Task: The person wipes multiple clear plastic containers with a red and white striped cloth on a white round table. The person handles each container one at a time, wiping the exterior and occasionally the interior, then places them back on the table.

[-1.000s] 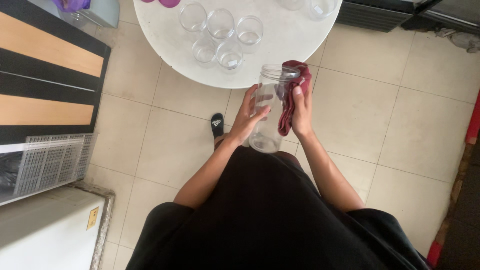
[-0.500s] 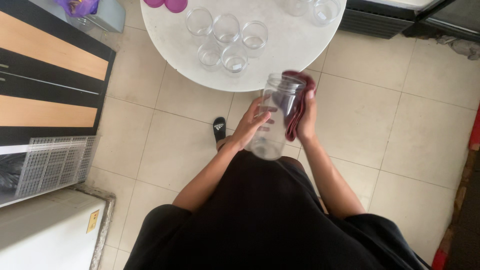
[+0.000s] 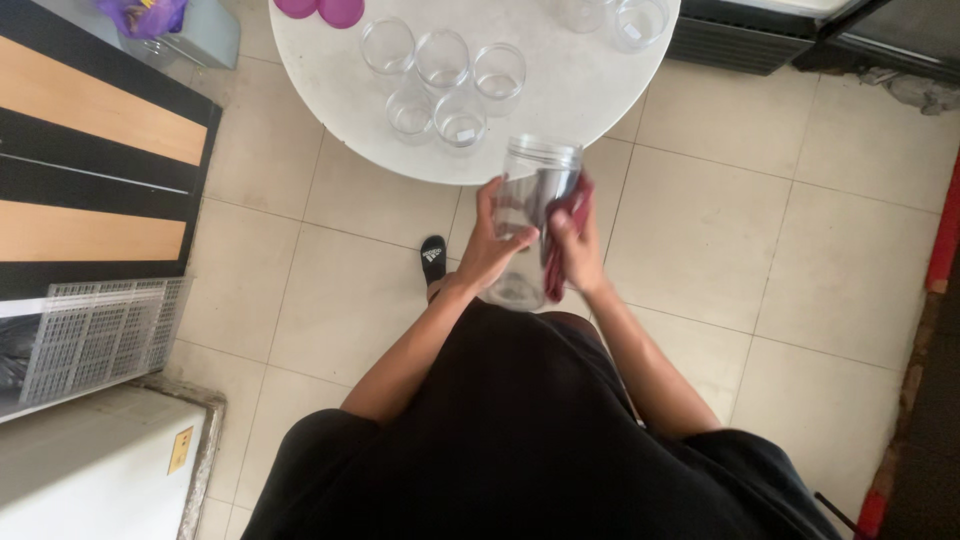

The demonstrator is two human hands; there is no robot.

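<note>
Between the two hands, above the tiled floor and just short of the table edge, sits a tall clear plastic jar (image 3: pixel 528 215) with a threaded open mouth. The fingers (image 3: pixel 492 205) of the left hand (image 3: pixel 487 250) wrap the jar's wall from the 9 o'clock side, curled closed about its lower half. The fingers (image 3: pixel 566 232) of the right hand (image 3: pixel 578 258) are closed on a dark red cloth (image 3: pixel 562 230), which they press flat against the jar's wall from the 3 o'clock side; the cloth hangs along the wall from near the neck toward the base. Both hands touch the jar, and neither is clearly the nearer.

The jar's long axis runs roughly from 6 to 12 o'clock, leaning slightly toward 1 o'clock. Its mouth points to 12 o'clock, away from the person, and its base lies at 6 o'clock, close to the black garment (image 3: pixel 530 430).

Just beyond the mouth, at 12 o'clock, lies the rim of a round white table (image 3: pixel 580 90). On it, toward 11 o'clock, stands a cluster of short clear jars (image 3: pixel 442 80), upright and open; two more stand near the far edge. Two pink lids (image 3: pixel 320 8) lie at the table's 10 o'clock edge.
</note>
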